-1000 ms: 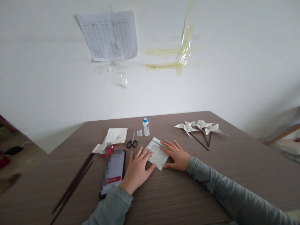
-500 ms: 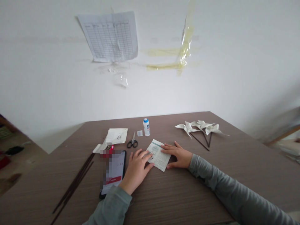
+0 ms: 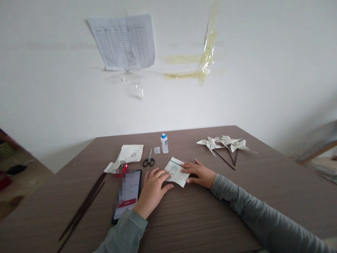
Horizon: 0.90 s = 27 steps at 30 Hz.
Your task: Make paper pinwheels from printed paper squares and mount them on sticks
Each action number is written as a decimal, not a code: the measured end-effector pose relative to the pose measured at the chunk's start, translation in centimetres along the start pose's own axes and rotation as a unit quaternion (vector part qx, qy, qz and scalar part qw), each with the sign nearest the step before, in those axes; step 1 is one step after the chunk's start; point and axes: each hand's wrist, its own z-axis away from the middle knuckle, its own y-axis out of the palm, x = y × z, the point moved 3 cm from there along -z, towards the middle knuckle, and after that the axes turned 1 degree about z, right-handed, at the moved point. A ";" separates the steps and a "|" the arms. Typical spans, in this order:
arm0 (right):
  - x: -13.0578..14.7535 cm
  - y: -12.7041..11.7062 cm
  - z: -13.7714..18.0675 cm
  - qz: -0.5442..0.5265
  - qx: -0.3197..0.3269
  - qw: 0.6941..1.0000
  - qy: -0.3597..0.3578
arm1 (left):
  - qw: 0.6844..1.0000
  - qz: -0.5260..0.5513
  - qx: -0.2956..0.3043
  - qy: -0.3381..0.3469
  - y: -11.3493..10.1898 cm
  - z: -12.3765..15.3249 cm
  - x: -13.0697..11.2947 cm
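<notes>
A printed sheet of paper (image 3: pixel 177 173) lies between my two hands on the brown table. My left hand (image 3: pixel 155 188) rests with fingertips on the sheet's left part, its fingers stretched out and its thumb apart from them. On the other side my right hand (image 3: pixel 202 174) lies over the right edge, fingers spread flat and thumb near the lower right corner. The sheet's near edge looks slightly raised or bent. Beyond it stand a white bottle with a blue cap (image 3: pixel 164 144) and a pair of black-handled scissors (image 3: pixel 149 160).
A phone (image 3: pixel 129 195) lies left of my left hand. Farther left are dark sticks (image 3: pixel 85 203), a small red item (image 3: pixel 122 169) and a stack of paper (image 3: pixel 131 153). By the bottle is a small clear piece (image 3: pixel 157 150). Paper pinwheels (image 3: pixel 226 141) lie at back right.
The sheet's near edge has drawn back away from me, so less of it shows below my hands. Both hands have stayed almost in place.
</notes>
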 end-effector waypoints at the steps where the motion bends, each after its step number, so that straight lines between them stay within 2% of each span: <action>1: 0.0 0.0 0.0 -0.002 -0.004 1.000 0.001 | 1.000 0.000 0.001 -0.001 -0.1 0.0 0.0; 6: -0.3 -0.1 -0.2 -0.015 -0.025 1.000 -0.006 | 1.000 -0.004 -0.020 0.012 -0.4 -0.2 0.1; 14: 0.5 -2.2 0.5 0.002 -0.067 0.993 -0.099 | 0.998 -0.006 -0.062 0.021 -0.1 -0.2 0.4; 20: 0.9 -2.4 0.7 -0.001 -0.089 0.994 -0.065 | 0.995 -0.015 -0.099 0.008 -0.6 -0.1 0.2; 27: 0.4 -1.0 -0.1 0.019 -0.138 0.990 0.015 | 0.996 -0.024 -0.084 -0.028 -1.6 -0.4 -0.8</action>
